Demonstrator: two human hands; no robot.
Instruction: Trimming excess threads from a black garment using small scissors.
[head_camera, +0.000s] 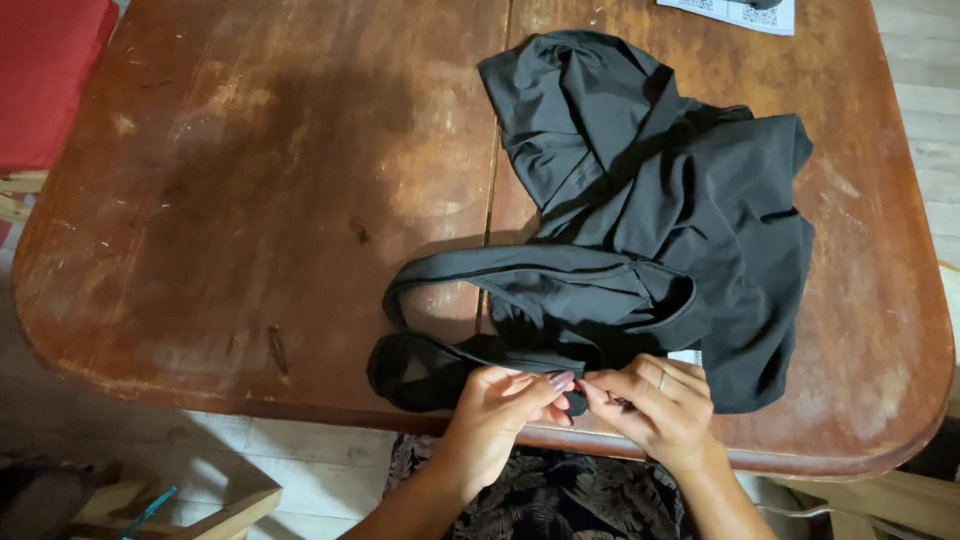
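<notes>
Head view is showing a black garment (660, 210) lying crumpled on a worn wooden table (250, 180), its straps looping toward the near edge. Left hand (500, 405) and right hand (655, 400) are both pinching the garment's near hem, fingertips meeting. A red cushion (45, 70) and a white paper (735, 12) are being cut off by the frame; no containers are showing.
</notes>
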